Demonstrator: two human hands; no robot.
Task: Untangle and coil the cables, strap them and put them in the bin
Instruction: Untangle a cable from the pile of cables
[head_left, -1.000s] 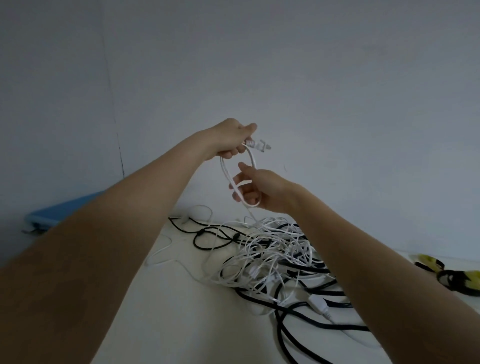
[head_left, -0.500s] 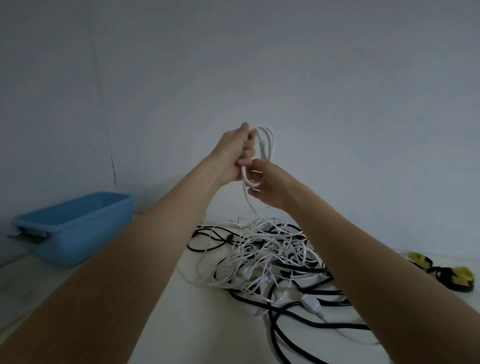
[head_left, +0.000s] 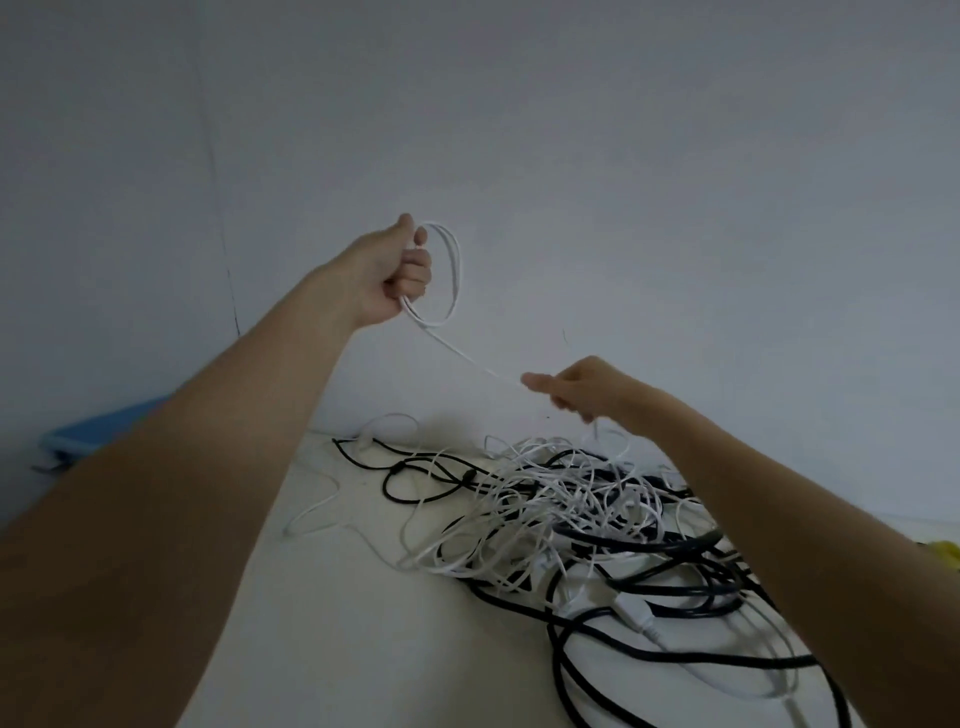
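left hand: raised, fist closed | right hand: lower, fingers pinched | arms extended

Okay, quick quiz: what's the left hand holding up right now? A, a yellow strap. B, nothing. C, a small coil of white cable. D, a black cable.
C: the left hand is closed around a small coil of white cable, whose free run stretches down to the right hand.
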